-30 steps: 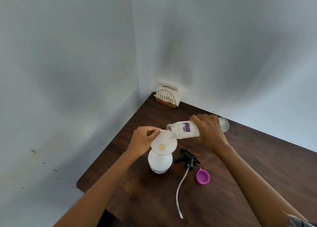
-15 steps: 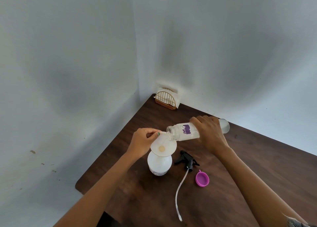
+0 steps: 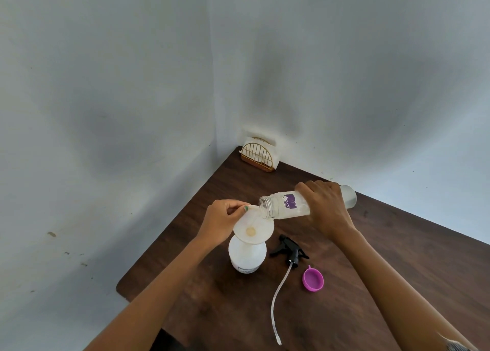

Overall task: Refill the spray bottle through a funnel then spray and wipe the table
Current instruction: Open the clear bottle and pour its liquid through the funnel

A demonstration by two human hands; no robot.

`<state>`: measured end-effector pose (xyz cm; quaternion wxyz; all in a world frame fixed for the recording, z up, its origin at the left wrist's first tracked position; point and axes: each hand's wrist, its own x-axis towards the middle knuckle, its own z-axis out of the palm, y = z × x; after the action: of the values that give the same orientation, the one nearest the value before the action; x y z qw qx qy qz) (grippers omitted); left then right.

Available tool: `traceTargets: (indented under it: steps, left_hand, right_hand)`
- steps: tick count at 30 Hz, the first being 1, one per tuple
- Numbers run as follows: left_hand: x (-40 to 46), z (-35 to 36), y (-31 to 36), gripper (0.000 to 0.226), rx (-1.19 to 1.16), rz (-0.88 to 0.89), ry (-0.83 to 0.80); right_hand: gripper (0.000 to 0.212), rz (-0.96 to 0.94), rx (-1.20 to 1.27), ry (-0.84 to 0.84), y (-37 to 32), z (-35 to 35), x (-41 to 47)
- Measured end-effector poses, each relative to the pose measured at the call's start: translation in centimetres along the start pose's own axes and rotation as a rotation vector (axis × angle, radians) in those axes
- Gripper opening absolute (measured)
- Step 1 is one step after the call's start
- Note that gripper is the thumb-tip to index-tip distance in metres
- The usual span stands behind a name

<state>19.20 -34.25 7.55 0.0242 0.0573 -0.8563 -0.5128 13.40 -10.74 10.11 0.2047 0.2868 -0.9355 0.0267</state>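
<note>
A white spray bottle point(image 3: 248, 256) stands upright on the dark wooden table point(image 3: 397, 257) with its head off. A pale funnel point(image 3: 253, 230) sits in its neck. My left hand point(image 3: 221, 222) pinches the funnel's rim on the left side. My right hand point(image 3: 324, 208) grips a clear water bottle point(image 3: 283, 206) with a purple label, tipped almost level, its open mouth over the funnel's right edge. The black trigger head point(image 3: 289, 249) with its long dip tube lies on the table to the right of the spray bottle.
A purple cap point(image 3: 313, 279) lies open side up to the right of the trigger head. A gold wire napkin holder point(image 3: 258, 155) with white napkins stands in the far corner against the two grey walls. The table's near-left rounded corner is at the lower left.
The water bottle has tipped a little further, its mouth dipping lower over the funnel. My left hand stays on the funnel's rim.
</note>
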Motion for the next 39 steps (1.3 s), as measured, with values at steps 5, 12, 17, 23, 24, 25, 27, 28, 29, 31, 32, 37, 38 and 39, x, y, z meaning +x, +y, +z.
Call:
traceTargets:
  steps: [5,12,17,23,24,25,27,28,29,31,32,37,38,39]
  left_hand:
    - [0.05,0.05,0.21,0.025,-0.004,-0.007,-0.003]
    - [0.04,0.28,0.18,0.025,0.008,-0.011,0.006]
    - [-0.02,0.33,0.23,0.025,0.007,-0.011,0.009]
    - [-0.05,0.34,0.34,0.025,-0.002,-0.005,0.006]
    - [-0.05,0.35,0.32,0.025,-0.002,-0.006,0.006]
    - [-0.05,0.36,0.29,0.025,-0.002,-0.008,0.007]
    - [-0.05,0.35,0.28,0.025,0.001,-0.009,0.009]
    - [-0.04,0.34,0.28,0.025,0.002,-0.009,0.008]
    - [-0.03,0.32,0.28,0.025,0.002,-0.009,0.007]
    - [-0.02,0.30,0.30,0.025,0.000,-0.009,0.004]
    - [-0.01,0.29,0.29,0.025,-0.001,-0.008,0.004]
    - [-0.01,0.42,0.16,0.025,-0.014,-0.009,-0.001]
    - [-0.01,0.40,0.13,0.025,-0.018,-0.011,-0.002]
    - [-0.02,0.38,0.13,0.025,-0.022,-0.011,-0.002]
  right_hand:
    - [0.070,-0.010,0.000,0.004,0.14,-0.04,0.01]
    - [0.071,-0.005,-0.004,0.008,0.16,-0.20,-0.10]
    - [0.071,0.005,0.004,0.009,0.19,-0.15,-0.20]
    - [0.071,0.002,-0.003,0.019,0.30,-0.17,-0.28]
    - [0.072,0.003,-0.004,0.019,0.33,-0.15,-0.30]
    - [0.072,0.002,-0.005,0.020,0.34,-0.14,-0.29]
    - [0.072,-0.002,-0.008,0.021,0.34,-0.15,-0.23]
    - [0.071,-0.004,-0.009,0.022,0.34,-0.17,-0.20]
    - [0.072,-0.004,-0.009,0.023,0.34,-0.18,-0.17]
    - [0.072,-0.003,-0.010,0.021,0.38,-0.15,-0.17]
    - [0.072,-0.002,-0.009,0.020,0.40,-0.11,-0.20]
    - [0.070,-0.014,-0.016,0.024,0.55,-0.08,-0.20]
    - [0.069,-0.018,-0.018,0.026,0.57,-0.11,-0.17]
    - [0.068,-0.017,-0.016,0.029,0.57,-0.12,-0.13]
